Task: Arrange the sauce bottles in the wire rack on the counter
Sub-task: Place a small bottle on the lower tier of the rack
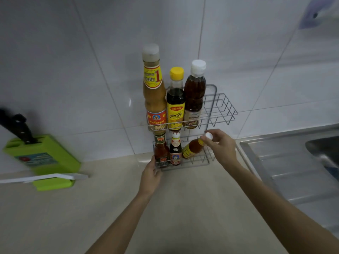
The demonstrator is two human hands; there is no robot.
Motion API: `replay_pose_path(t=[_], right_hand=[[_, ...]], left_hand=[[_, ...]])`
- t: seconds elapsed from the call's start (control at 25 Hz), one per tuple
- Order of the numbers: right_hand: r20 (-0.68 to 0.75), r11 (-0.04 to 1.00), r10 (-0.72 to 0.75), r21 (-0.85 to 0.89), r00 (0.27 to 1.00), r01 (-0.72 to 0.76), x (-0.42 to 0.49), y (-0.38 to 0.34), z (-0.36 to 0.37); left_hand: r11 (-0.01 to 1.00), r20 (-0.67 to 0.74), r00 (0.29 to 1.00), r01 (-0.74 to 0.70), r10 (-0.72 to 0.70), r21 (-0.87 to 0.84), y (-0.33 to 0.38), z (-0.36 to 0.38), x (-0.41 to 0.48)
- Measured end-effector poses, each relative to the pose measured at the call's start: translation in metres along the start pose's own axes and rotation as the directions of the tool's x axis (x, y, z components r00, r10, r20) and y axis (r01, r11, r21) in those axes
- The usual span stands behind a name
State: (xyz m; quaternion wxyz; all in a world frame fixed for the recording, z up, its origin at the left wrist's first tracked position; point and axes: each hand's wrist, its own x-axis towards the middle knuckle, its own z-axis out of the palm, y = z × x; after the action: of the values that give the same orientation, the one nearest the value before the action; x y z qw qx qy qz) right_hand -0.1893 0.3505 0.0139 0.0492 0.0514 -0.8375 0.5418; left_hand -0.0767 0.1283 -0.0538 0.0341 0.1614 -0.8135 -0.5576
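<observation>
A two-tier wire rack [222, 107] stands on the counter against the tiled wall. Its top tier holds a tall tan sauce bottle [155, 92], a dark bottle with a yellow cap [175, 105] and a brown bottle with a white cap [194, 99]. In the bottom tier stand a red chilli sauce bottle [161, 153] and a small dark bottle [175, 150]. My right hand [221, 146] grips the white-capped neck of an orange sauce bottle [192, 148], tilted into the bottom tier's right side. My left hand [151, 174] grips the rack's lower front left corner.
A green knife block [42, 158] with a black-handled knife [17, 128] stands at the left, a white-handled tool [44, 177] lying before it. A steel sink with drainboard [293, 162] lies at the right. The beige counter [91, 217] spreads in front.
</observation>
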Motion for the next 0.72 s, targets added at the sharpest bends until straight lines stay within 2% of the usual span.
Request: replay_pose_path(t=[0.08,0.32,0.44,0.6,0.72], right_hand=[[0.057,0.998,-0.022,-0.063,0.998,0.026,0.003,-0.004,0.009],[0.344,0.998,0.04,-0.052,0.938,-0.023,0.005,-0.01,0.038],[0.303,0.999,0.037,-0.033,0.952,-0.029,0.004,-0.008,0.039],[0.358,0.989,0.069,0.097,0.931,-0.11,0.014,-0.004,0.029],[0.379,0.987,0.07,0.107,0.923,-0.12,0.018,-0.001,0.03]], left_hand=[[1.0,0.017,1.0,0.004,-0.004,0.003,-0.001,-0.001,0.0],[0.999,0.053,0.998,-0.016,0.014,0.039,-0.007,-0.003,0.001],[0.998,0.067,0.998,-0.019,0.014,0.068,-0.01,-0.005,0.002],[0.996,0.06,0.998,-0.015,0.01,0.09,-0.012,-0.005,0.003],[0.993,0.048,0.999,-0.023,0.018,0.114,-0.014,-0.005,0.004]])
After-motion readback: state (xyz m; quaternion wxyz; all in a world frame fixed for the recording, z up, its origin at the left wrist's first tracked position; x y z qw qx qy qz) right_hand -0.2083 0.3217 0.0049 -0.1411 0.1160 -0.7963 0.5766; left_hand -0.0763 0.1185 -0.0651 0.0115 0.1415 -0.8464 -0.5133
